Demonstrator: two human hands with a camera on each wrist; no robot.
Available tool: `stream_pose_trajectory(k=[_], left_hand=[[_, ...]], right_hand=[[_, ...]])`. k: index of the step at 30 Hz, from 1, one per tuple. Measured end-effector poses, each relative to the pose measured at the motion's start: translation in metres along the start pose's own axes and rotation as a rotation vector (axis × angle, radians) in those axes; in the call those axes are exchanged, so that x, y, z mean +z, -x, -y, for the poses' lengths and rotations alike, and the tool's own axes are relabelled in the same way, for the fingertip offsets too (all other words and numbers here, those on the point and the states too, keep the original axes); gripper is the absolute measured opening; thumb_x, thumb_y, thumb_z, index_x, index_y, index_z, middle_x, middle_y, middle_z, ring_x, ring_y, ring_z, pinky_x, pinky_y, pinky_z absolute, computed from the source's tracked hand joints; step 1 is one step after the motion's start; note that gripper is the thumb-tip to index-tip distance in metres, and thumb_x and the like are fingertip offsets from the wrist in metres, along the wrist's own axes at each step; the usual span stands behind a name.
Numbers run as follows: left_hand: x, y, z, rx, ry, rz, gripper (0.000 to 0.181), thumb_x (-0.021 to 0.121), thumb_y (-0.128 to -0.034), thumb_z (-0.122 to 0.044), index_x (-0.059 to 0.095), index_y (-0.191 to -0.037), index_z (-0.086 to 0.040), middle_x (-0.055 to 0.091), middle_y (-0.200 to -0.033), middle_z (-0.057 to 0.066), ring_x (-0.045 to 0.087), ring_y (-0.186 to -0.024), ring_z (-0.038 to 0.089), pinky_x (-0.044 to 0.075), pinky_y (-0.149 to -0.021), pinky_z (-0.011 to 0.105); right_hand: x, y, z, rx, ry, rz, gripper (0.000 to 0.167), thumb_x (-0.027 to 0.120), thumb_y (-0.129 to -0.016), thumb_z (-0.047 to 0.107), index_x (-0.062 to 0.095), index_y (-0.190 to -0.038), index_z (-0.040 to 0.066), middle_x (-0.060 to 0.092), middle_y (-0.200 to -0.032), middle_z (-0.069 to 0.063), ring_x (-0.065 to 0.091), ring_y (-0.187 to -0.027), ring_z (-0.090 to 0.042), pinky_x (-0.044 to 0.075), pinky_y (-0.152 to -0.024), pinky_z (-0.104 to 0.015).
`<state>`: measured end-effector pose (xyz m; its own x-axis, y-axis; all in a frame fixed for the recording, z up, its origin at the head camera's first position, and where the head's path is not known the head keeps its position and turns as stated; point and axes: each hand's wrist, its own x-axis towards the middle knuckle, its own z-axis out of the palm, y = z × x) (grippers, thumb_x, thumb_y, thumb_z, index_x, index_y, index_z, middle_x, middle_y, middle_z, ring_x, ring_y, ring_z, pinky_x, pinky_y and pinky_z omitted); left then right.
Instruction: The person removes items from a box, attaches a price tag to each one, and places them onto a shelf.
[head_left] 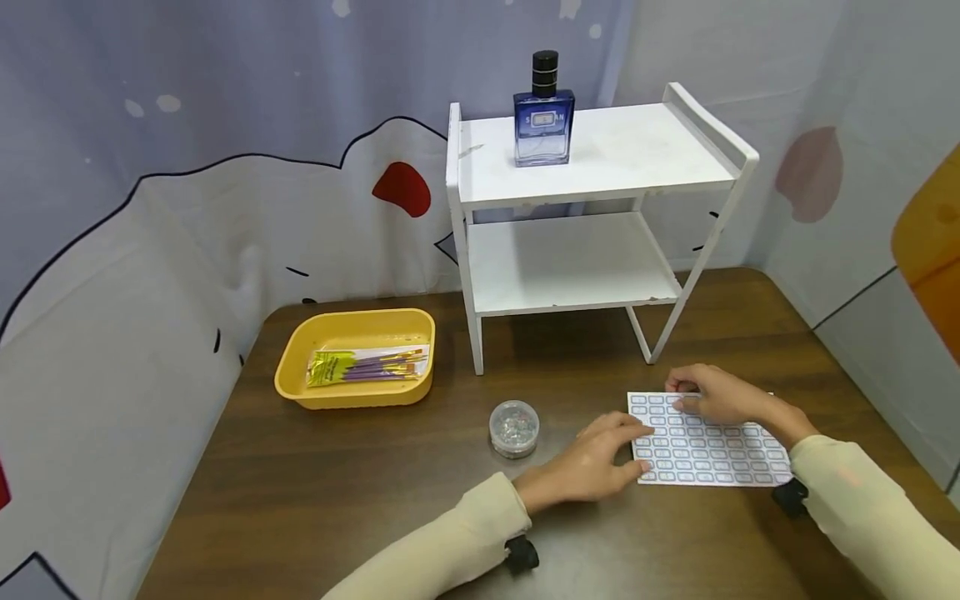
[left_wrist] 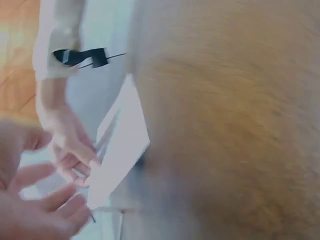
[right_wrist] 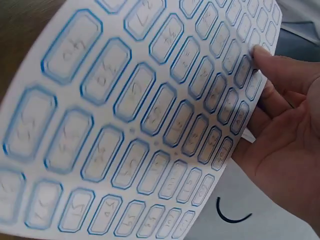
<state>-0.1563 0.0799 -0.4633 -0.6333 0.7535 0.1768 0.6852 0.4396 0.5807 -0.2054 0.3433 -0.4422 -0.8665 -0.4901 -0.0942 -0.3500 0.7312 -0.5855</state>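
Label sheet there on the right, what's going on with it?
Someone's right hand pinches the far edge of the label sheet, which is printed with blue-bordered boxes. Their left hand is open at its left edge; whether it touches is hard to tell. A clear round container sits nearby, and packaged brushes lie in a yellow tray.

White shelf — blue bottle on top, yellow tray — brushes inside, round container
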Motion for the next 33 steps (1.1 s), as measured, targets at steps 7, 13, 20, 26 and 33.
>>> stream_pose_trajectory(k=[7, 13, 20, 26, 33], left_hand=[[-0.027, -0.004, 0.003, -0.003, 0.451, -0.529, 0.04, 0.069, -0.0843, 0.003, 0.066, -0.124, 0.003, 0.065, -0.116, 0.018, 0.065, -0.109, 0.029, 0.055, -0.093, 0.028], [-0.046, -0.01, 0.005, -0.181, 0.661, -0.555, 0.038, 0.07, -0.0853, 0.003, 0.066, -0.123, 0.003, 0.067, -0.108, 0.022, 0.069, -0.099, 0.031, 0.057, -0.08, 0.022], [-0.055, -0.012, 0.006, -0.289, 0.879, -0.496, 0.019, 0.067, -0.0893, 0.005, 0.069, -0.106, 0.013, 0.069, -0.1, 0.032, 0.062, -0.075, 0.004, 0.051, -0.068, 0.013], [-0.058, -0.01, 0.009, -0.265, 0.981, -0.522, 0.023, 0.063, -0.0889, 0.009, 0.066, -0.111, 0.016, 0.066, -0.097, 0.034, 0.062, -0.073, 0.004, 0.051, -0.066, 0.014], [-0.06, -0.008, 0.01, -0.285, 1.091, -0.503, 0.027, 0.062, -0.09, 0.01, 0.064, -0.117, 0.014, 0.068, -0.089, 0.013, 0.064, -0.074, 0.004, 0.055, -0.062, 0.02]], right_hand=[[-0.022, -0.001, 0.027, -0.098, -0.161, -0.072, 0.009, 0.064, -0.092, -0.001, 0.067, -0.099, 0.003, 0.067, -0.085, -0.001, 0.057, -0.07, -0.003, 0.048, -0.06, -0.023], [-0.035, -0.002, 0.059, -0.144, -0.257, -0.155, 0.01, 0.063, -0.094, -0.001, 0.066, -0.103, 0.0, 0.07, -0.085, -0.005, 0.063, -0.068, -0.006, 0.052, -0.056, -0.027], [-0.029, -0.007, 0.08, -0.157, -0.251, -0.221, 0.013, 0.064, -0.094, -0.001, 0.067, -0.107, 0.0, 0.071, -0.088, -0.007, 0.063, -0.072, -0.006, 0.053, -0.06, -0.026], [-0.014, -0.012, 0.091, -0.165, -0.15, -0.348, 0.028, 0.071, -0.09, 0.003, 0.064, -0.117, 0.003, 0.072, -0.093, -0.004, 0.064, -0.082, -0.005, 0.051, -0.074, -0.02], [0.005, -0.018, 0.105, -0.247, -0.042, -0.613, 0.03, 0.078, -0.081, -0.003, 0.069, -0.109, 0.004, 0.068, -0.109, -0.007, 0.056, -0.097, -0.006, 0.043, -0.083, -0.014]])
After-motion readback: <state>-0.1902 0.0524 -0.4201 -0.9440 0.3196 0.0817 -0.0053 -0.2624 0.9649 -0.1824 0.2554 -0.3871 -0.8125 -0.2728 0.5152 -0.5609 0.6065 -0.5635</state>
